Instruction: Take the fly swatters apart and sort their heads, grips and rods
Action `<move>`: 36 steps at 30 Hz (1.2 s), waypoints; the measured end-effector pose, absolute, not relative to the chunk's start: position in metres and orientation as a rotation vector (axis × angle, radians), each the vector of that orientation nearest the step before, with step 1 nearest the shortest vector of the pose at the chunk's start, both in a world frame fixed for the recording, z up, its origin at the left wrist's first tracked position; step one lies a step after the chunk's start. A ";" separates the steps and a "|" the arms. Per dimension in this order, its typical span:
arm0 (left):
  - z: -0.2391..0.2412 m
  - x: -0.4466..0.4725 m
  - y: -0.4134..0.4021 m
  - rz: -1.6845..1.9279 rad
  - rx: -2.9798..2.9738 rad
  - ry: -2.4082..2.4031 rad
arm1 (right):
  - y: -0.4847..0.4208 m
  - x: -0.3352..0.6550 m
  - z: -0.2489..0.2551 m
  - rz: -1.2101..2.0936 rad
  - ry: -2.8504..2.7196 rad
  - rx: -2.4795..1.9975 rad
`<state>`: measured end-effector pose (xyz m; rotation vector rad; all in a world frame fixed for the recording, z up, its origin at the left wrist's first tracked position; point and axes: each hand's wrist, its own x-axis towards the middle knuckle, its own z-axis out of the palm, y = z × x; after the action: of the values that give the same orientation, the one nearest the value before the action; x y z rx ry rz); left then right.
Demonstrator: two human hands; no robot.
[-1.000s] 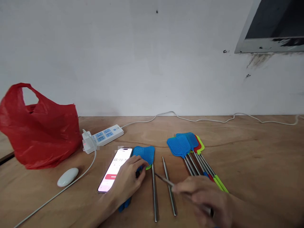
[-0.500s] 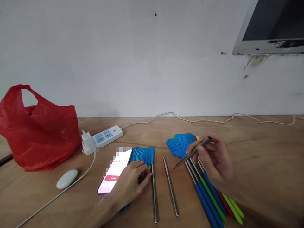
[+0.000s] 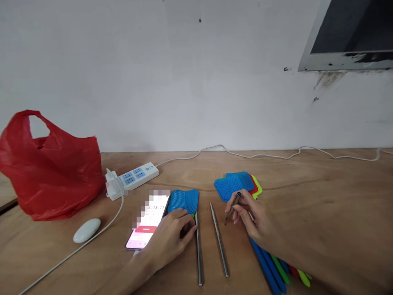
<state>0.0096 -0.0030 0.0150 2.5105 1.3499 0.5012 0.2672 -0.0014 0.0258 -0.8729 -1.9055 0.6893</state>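
On the counter (image 3: 331, 205), right of the lit phone (image 3: 153, 217), the right hand (image 3: 253, 219) pinches a metal rod (image 3: 232, 208) like a pen, probably for control. Two loose rods (image 3: 220, 241) lie between it and the phone, seemingly within easy reach. The left hand (image 3: 173, 231) overlaps the phone's right edge, fingers curled; I cannot tell whether it grips anything. Partly pixelated, the screen shows "3:13:11".

A red bag (image 3: 57, 176) stands near a power strip (image 3: 134, 178) and a white mouse (image 3: 86, 230).
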 end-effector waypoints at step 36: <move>0.010 0.010 -0.007 0.470 2.554 1.148 | -0.029 0.281 0.013 0.367 -2.670 -0.804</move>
<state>0.0097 -0.0068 0.0103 2.5536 1.1476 0.4699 0.2806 -0.0287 0.0128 -0.8041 -2.6700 0.3671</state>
